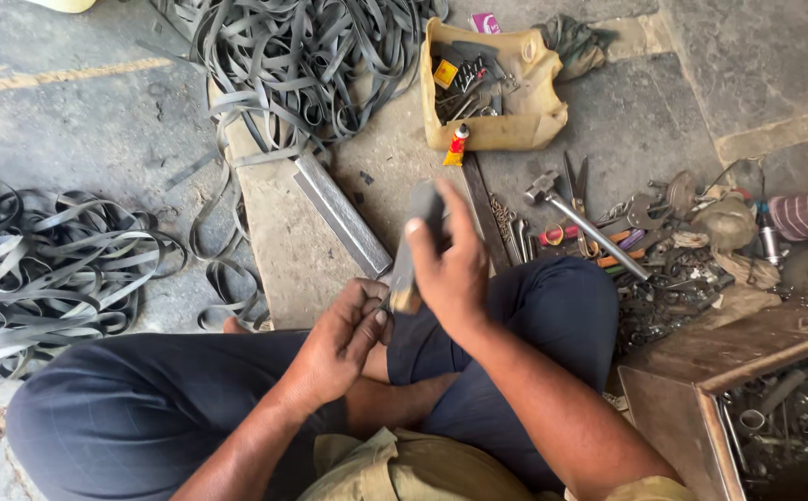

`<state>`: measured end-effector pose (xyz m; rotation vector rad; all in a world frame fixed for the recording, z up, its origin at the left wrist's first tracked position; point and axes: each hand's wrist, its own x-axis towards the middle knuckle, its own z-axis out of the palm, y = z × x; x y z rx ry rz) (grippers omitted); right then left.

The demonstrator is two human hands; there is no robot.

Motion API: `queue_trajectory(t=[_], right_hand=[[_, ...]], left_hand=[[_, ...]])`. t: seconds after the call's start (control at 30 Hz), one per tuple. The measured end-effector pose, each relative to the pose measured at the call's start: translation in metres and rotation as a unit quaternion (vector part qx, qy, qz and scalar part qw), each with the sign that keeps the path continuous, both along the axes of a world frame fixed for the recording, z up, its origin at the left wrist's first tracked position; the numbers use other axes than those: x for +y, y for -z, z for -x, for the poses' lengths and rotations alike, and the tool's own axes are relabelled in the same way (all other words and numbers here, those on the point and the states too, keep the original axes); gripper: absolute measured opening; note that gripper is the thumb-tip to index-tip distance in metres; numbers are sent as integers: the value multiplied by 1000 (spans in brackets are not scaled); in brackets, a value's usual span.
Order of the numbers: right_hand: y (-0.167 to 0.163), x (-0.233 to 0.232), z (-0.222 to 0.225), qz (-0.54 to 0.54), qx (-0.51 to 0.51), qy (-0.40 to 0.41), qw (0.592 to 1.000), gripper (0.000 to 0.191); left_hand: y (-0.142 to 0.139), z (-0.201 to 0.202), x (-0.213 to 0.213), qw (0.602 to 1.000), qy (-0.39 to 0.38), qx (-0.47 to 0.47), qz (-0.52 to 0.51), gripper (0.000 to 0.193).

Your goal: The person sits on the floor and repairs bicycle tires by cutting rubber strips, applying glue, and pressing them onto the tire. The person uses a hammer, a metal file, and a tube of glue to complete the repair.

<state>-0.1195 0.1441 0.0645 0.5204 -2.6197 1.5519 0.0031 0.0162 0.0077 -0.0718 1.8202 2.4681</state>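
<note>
We sit cross-legged; our right hand [450,269] wraps a grey tool [415,243] upright above the lap, while our left hand [344,339] pinches its lower end, steadying it.

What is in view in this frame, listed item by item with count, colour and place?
rubber strips: many, dark grey, heaped at top centre
second strip pile: many, dark grey, on the floor at left
metal bar: one, silver grey, on the stone slab in front of the knees
cut plastic container: one, yellowish, top centre right, holds small tools
glue tube: one, red and yellow, leaning at the container's front
hammer: one, steel, on the floor at right
scissors: one pair, by the hammer
wooden box: one, brown, bottom right, metal scraps inside
striped sleeve: one, another person's, right edge
dark flat piece: one, grey, held upright
left hand: at the piece's lower end
right hand: gripping the piece
</note>
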Motion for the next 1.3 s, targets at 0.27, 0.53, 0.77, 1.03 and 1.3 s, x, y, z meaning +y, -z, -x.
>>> queue_trajectory(t=[0.27, 0.53, 0.77, 1.03, 1.3], right_hand=[[-8, 23, -62, -16, 5, -152, 988, 62], [-3, 12, -9, -12, 42, -15, 999, 59], [-15, 8, -36, -19, 16, -104, 994, 58], [-13, 26, -46, 5, 43, -100, 994, 59], [-6, 7, -4, -19, -79, 19, 996, 61]], left_hand=[[-5, 2, -19, 999, -36, -4, -29, 17], [-5, -1, -10, 998, -36, -27, -35, 21], [-4, 1, -9, 1000, -4, -15, -23, 21], [-3, -2, -21, 997, -39, -14, -71, 25], [-10, 1, 2, 997, 27, -32, -68, 27]])
